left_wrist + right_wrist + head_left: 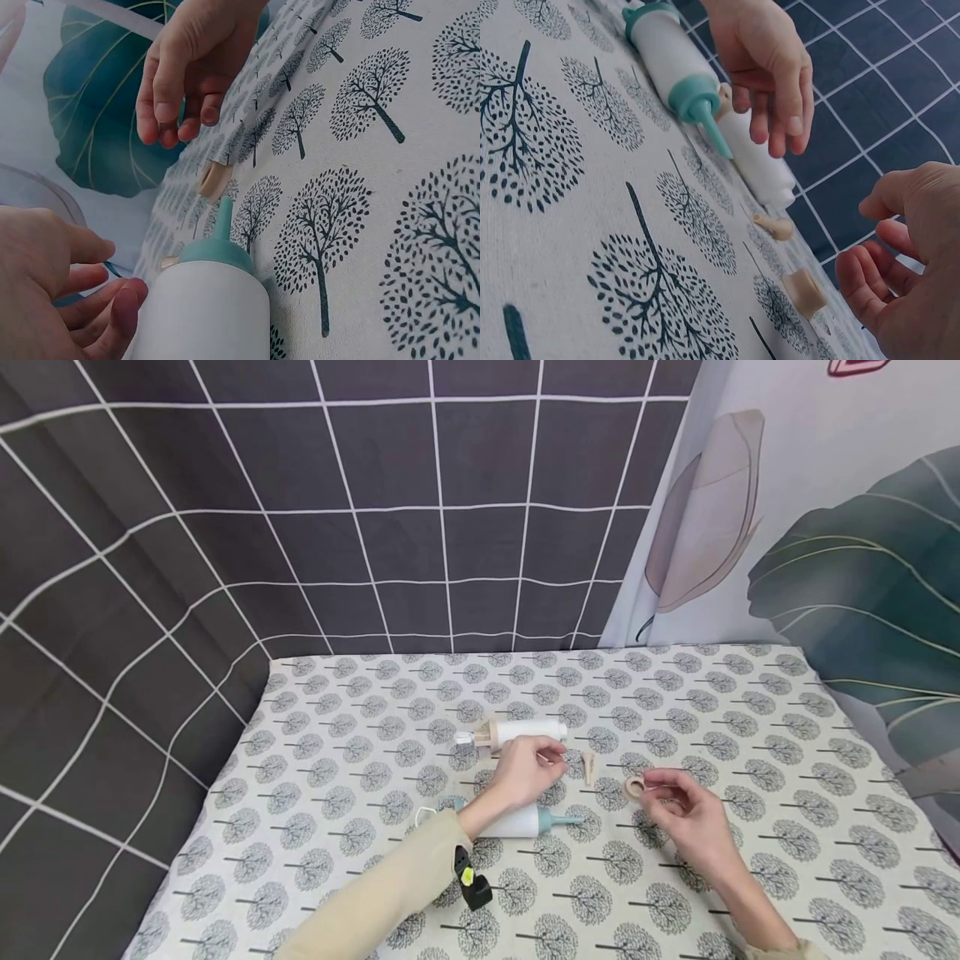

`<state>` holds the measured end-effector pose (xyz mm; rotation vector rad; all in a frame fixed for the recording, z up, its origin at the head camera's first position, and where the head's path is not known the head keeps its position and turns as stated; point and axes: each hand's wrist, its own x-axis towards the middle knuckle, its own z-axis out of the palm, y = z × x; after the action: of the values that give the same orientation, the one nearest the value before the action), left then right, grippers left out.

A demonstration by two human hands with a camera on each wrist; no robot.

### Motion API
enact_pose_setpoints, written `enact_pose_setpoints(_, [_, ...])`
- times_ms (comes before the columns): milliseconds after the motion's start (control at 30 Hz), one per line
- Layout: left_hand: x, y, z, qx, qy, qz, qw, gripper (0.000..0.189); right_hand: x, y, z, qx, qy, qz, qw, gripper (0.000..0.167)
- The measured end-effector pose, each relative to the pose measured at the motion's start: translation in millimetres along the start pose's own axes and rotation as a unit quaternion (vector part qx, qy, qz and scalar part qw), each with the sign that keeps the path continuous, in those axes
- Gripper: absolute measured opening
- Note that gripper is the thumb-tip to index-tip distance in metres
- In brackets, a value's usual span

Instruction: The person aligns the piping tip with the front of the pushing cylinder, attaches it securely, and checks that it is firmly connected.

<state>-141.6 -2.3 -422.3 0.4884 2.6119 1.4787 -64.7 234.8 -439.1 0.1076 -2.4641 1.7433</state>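
Note:
My left hand (523, 770) hovers over two white tubes with its fingers loosely bent and nothing between them. Beneath its wrist lies the white tube with a teal cap and tapered nozzle (225, 247). Just beyond the hand is the other white tube (536, 728), with a beige collar and a clear tip at its left end. My right hand (693, 822) is beside a beige ring (805, 294); in the right wrist view a gap shows between its relaxed fingers and the ring. A small beige nozzle (772, 226) lies between the hands.
A cream cloth with grey tree prints (337, 810) covers the table. A dark curtain with white grid lines (390, 460) hangs behind and at the left. At the right hangs a pale curtain (795, 427) with large leaf prints. A black wrist device (471, 881) sits on the left sleeve.

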Motion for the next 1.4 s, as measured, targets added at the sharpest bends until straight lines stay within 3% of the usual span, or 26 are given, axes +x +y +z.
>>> enact_pose_setpoints(533, [15.2,2.0,14.0,0.025,-0.011,-0.04,0.9988,0.024,6.2,5,-9,-0.024,-0.024,0.055,0.9979,0.042])
enact_pose_setpoints(767, [21.3,1.7,23.4,0.054,-0.004,-0.055,0.997,0.024,8.5,8,-10,-0.056,-0.019,0.047,0.9971,0.042])
enact_pose_setpoints(1133, [28.3,0.6,32.8,0.092,0.012,-0.038,0.995,0.024,16.3,14,-9,-0.12,-0.018,0.014,0.9925,0.041])
enact_pose_setpoints(1400, [33.2,3.6,37.8,0.118,0.009,-0.034,0.9924,0.024,18.3,17,-9,-0.126,-0.022,0.015,0.9916,0.043])
